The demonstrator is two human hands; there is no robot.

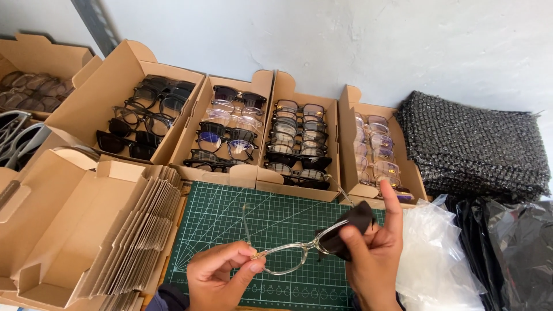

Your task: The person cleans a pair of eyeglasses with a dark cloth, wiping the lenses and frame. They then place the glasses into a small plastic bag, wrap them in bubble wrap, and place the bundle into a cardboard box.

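My left hand pinches the left hinge end of a clear-framed pair of glasses held over a green cutting mat. One thin temple arm sticks up from that hinge. My right hand presses a dark cloth around the right lens, with the index finger pointing up. The cloth hides that lens.
Several open cardboard boxes of glasses line the back. A stack of folded flat cartons sits left. Black bubble-wrap pouches, clear plastic bags and black bags lie right.
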